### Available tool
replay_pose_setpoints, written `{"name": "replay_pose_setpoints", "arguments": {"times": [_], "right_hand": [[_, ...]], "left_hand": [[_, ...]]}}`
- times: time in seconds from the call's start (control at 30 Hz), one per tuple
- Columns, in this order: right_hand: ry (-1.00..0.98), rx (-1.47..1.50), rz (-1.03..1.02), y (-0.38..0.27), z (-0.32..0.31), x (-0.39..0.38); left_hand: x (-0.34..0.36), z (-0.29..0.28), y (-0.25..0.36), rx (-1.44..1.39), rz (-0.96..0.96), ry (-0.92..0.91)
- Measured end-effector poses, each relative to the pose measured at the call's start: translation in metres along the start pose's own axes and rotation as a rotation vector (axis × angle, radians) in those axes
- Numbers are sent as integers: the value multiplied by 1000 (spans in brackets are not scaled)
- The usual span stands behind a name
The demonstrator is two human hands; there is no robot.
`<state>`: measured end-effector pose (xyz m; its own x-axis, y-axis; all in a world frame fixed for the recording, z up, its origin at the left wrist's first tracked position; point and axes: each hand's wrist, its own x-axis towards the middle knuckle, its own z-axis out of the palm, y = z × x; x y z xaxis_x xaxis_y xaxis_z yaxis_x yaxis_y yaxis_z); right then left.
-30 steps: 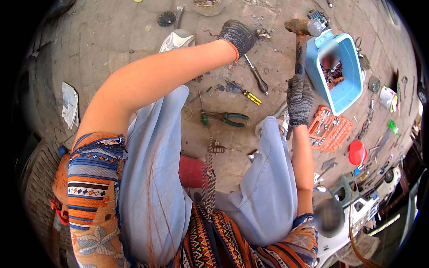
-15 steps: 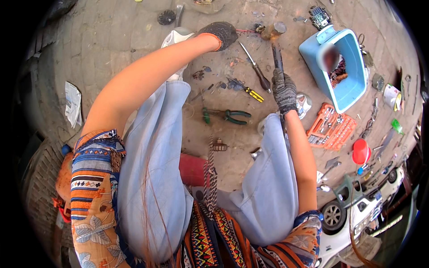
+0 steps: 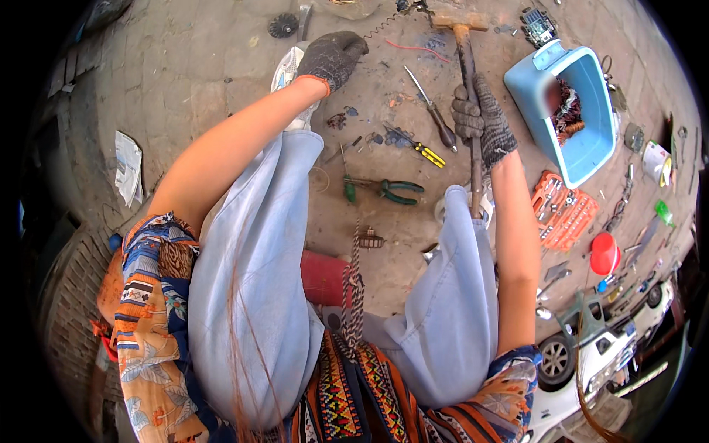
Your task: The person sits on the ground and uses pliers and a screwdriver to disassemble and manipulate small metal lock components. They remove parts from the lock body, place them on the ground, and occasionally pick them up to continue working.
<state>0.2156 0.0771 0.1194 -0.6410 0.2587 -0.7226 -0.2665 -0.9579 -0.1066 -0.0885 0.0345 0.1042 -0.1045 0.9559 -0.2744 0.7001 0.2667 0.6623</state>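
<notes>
My left hand (image 3: 332, 62), in a dark knitted glove, is closed beside my shoe at the upper middle. From its fingertips a thin coiled wire (image 3: 381, 26) runs up to a small dark part (image 3: 419, 6) at the top edge. My right hand (image 3: 483, 117), gloved in grey, wraps round the long handle of a hammer (image 3: 465, 63). The hammer's rusty head (image 3: 459, 20) is beside that dark part. Below it a red wire (image 3: 417, 49) lies on the ground. Between my hands lie a dark-handled screwdriver (image 3: 432, 111) and a yellow-handled screwdriver (image 3: 421, 149).
Right of my right hand stands a light-blue bin (image 3: 535, 111) holding dark wound scrap. Near it lie an orange socket set (image 3: 565, 214), a red cup (image 3: 604, 253) and a green circuit board (image 3: 538, 26). Green-handled pliers (image 3: 399, 192) lie between my knees.
The hammer head has risen and moved up in the view. My left hand has drawn back to the left, stretching the coiled wire. The red wire now lies loose on the ground.
</notes>
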Motion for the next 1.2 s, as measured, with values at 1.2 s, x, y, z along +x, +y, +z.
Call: {"name": "replay_pose_setpoints", "arguments": {"times": [1.2], "right_hand": [[590, -610, 70, 19, -27, -29]], "left_hand": [[-13, -1, -27, 207, 161, -85]]}}
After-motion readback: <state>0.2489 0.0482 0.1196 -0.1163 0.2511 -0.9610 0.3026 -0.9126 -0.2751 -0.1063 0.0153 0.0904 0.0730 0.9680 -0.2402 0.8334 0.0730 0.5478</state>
